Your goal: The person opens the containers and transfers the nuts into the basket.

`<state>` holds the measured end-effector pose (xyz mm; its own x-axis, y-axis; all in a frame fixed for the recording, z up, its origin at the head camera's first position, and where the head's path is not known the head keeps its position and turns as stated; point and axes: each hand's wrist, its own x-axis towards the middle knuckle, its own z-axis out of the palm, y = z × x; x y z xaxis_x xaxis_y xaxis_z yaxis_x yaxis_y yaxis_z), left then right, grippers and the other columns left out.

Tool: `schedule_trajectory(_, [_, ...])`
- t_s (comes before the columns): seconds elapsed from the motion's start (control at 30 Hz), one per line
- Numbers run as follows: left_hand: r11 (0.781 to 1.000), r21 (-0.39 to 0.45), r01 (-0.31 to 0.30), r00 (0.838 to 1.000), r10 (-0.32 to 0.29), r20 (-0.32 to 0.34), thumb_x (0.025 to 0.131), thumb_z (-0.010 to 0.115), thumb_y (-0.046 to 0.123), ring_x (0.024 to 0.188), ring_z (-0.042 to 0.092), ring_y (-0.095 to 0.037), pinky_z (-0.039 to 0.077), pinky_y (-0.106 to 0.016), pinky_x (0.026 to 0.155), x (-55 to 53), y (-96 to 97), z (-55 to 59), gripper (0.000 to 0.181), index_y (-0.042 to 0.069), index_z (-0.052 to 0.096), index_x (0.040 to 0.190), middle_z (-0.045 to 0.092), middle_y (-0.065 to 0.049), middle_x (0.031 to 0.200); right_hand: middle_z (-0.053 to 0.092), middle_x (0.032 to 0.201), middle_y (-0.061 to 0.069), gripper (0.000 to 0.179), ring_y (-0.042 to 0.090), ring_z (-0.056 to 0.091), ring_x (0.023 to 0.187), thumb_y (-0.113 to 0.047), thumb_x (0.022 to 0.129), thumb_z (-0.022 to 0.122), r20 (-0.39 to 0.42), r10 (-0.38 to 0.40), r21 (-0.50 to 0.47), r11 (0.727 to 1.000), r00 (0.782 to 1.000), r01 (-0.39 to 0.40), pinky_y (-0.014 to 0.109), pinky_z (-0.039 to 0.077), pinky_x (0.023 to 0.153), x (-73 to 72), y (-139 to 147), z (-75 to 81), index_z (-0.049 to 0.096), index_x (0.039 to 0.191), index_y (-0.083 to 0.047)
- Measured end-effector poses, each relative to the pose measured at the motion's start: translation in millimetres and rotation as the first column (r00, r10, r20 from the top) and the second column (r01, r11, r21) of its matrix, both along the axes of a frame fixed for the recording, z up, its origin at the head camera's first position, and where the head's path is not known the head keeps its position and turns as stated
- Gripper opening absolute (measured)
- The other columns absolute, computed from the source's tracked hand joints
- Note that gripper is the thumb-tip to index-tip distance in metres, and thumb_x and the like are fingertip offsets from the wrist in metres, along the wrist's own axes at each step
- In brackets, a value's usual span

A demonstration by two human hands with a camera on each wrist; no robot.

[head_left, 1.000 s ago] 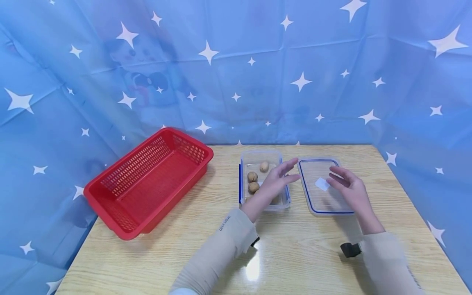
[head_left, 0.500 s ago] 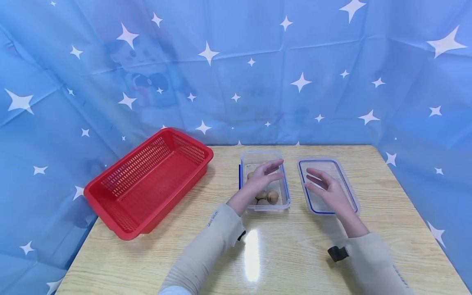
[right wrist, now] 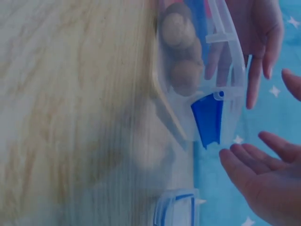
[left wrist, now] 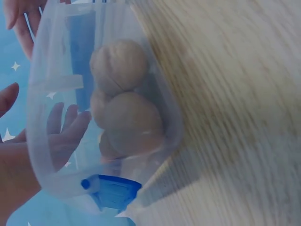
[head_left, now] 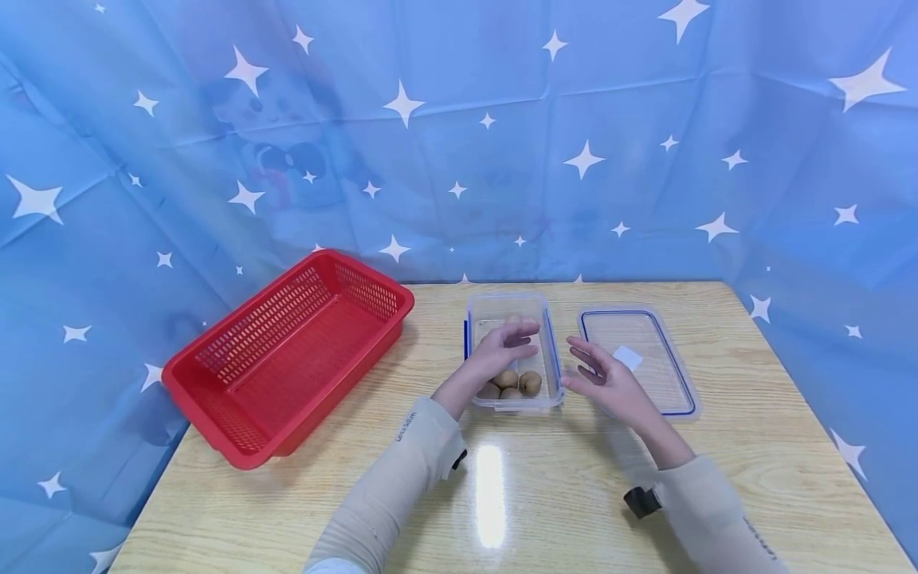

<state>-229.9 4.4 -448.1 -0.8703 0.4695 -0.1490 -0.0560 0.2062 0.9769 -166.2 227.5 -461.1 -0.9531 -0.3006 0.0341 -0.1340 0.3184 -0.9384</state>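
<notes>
A clear plastic food container [head_left: 527, 405] with blue clips [right wrist: 208, 120] stands on the table, its lid off. Several walnuts [head_left: 530, 383] sit in it, mostly gathered toward the near side; the left wrist view shows the walnuts [left wrist: 134, 122] heaped through the wall. My left hand [head_left: 491, 357] is over the container's left part, fingers loosely bent and holding nothing, covering some of the inside. By the right wall is my right hand [head_left: 610, 384], fingers spread and relaxed, nothing in it. The fingertips [right wrist: 230, 157] point toward the container's clip.
The clear lid [head_left: 663, 363] with a blue seal and a white label [head_left: 628, 358] lies flat at the right, partly behind my right hand. A red perforated basket [head_left: 301, 351] stands at the left. A blue star-patterned curtain [head_left: 459, 143] hangs behind the wooden table [head_left: 358, 478].
My left hand has moved left across the container, and more walnuts show at its near side. My right hand has moved left from over the lid to the container's right side.
</notes>
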Motion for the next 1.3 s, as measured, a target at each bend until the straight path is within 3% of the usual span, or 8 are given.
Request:
schedule_trajectory(0.3, [0.998, -0.059, 0.015, 0.999, -0.013, 0.031, 0.099, 0.061, 0.015, 0.134, 0.054, -0.029, 0.041, -0.043, 0.116, 1.1, -0.8, -8.0, 0.043, 0.008, 0.055, 0.14, 0.058, -0.006, 0.144, 0.018, 0.162, 0.029, 0.082, 0.051, 0.02, 0.148, -0.013, 0.093, 0.07, -0.019, 0.063, 0.032, 0.998, 0.998, -0.062, 0.058, 0.027, 0.117, 3.8, -12, -9.9, 0.021, 0.155, 0.007])
schedule_trajectory(0.43, [0.992, -0.114, 0.049, 0.998, -0.045, 0.039, 0.097, 0.062, 0.011, 0.134, 0.054, -0.028, 0.041, -0.042, 0.116, 0.1, 0.4, -10.5, 0.04, 0.01, 0.059, 0.137, 0.06, -0.007, 0.142, 0.017, 0.163, 0.029, 0.086, 0.052, 0.021, 0.148, -0.016, 0.092, 0.072, 0.001, 0.062, 0.048, 0.997, 0.998, -0.062, 0.058, 0.028, 0.117, 4.1, -16, -13.8, 0.018, 0.156, 0.004])
schedule_trajectory(0.63, [0.969, -0.204, 0.142, 0.99, -0.135, 0.048, 0.092, 0.067, 0.005, 0.132, 0.054, -0.027, 0.042, -0.04, 0.114, -1.6, 2.1, -13.6, 0.043, 0.008, 0.061, 0.134, 0.061, -0.01, 0.138, 0.019, 0.162, 0.03, 0.087, 0.051, 0.025, 0.146, -0.015, 0.093, 0.07, 0.029, 0.047, 0.062, 0.997, 0.998, -0.049, 0.053, 0.03, 0.116, 5.4, -18, -13.7, 0.015, 0.158, 0.002])
schedule_trajectory(0.83, [0.926, -0.284, 0.248, 0.969, -0.24, 0.064, 0.089, 0.07, 0.004, 0.119, 0.057, -0.021, 0.046, -0.038, 0.106, -0.8, 4.7, -17.0, 0.045, 0.01, 0.063, 0.133, 0.062, -0.009, 0.134, 0.018, 0.162, 0.03, 0.086, 0.05, 0.027, 0.145, -0.016, 0.094, 0.069, 0.016, 0.059, 0.09, 0.994, 0.998, -0.06, 0.051, 0.036, 0.113, 6.2, -19, -9.6, 0.015, 0.158, 0.001])
schedule_trajectory(1.13, [0.92, -0.314, 0.233, 0.971, -0.235, 0.032, 0.09, 0.07, 0.005, 0.109, 0.057, -0.014, 0.047, -0.029, 0.098, -2.2, 7.9, -21.1, 0.04, 0.01, 0.065, 0.129, 0.065, -0.01, 0.13, 0.02, 0.161, 0.031, 0.087, 0.049, 0.028, 0.145, -0.016, 0.093, 0.071, 0.018, 0.051, 0.103, 0.993, 0.999, -0.053, 0.049, 0.035, 0.113, 4.5, -19, -11.3, 0.015, 0.158, 0.002])
schedule_trajectory(1.3, [0.932, -0.3, 0.204, 0.979, -0.198, 0.05, 0.091, 0.07, 0.007, 0.104, 0.057, -0.013, 0.048, -0.027, 0.093, -2.1, 9.7, -23.2, 0.035, 0.01, 0.068, 0.125, 0.067, -0.009, 0.125, 0.018, 0.161, 0.031, 0.088, 0.049, 0.028, 0.145, -0.016, 0.093, 0.071, 0.018, 0.053, 0.102, 0.993, 0.998, -0.055, 0.048, 0.035, 0.113, 4.6, -19, -12.4, 0.015, 0.158, 0.002])
